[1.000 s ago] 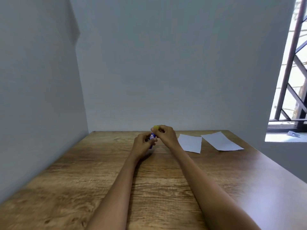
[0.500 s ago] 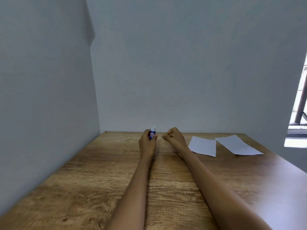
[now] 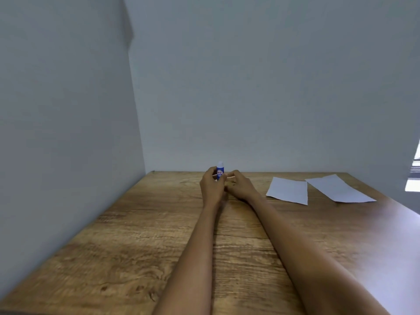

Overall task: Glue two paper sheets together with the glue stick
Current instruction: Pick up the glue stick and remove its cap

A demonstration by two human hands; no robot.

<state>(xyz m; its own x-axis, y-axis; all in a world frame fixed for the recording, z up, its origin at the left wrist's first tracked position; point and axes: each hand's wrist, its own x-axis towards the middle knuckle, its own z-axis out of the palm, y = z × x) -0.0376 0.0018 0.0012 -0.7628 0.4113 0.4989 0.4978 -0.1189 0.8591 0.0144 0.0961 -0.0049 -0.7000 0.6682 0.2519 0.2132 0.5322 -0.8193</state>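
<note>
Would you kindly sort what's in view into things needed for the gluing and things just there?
For the job: glue stick in left hand; right hand; two paper sheets.
Just there: wooden table; window.

The lower part of the glue stick is covered by the grip of the left hand near the middle of the frame, so only the pale top and part of the blue label are seen; the lettering on the label is too small to be read. What, if anything, is enclosed by the curled fingers of the right hand cannot be told. Both forearms are cut off by the lower edge of the frame. The desk is cropped at the bottom and at the right edge. At the far right, a bright opening is cut by the frame edge and cannot be made out.
</note>
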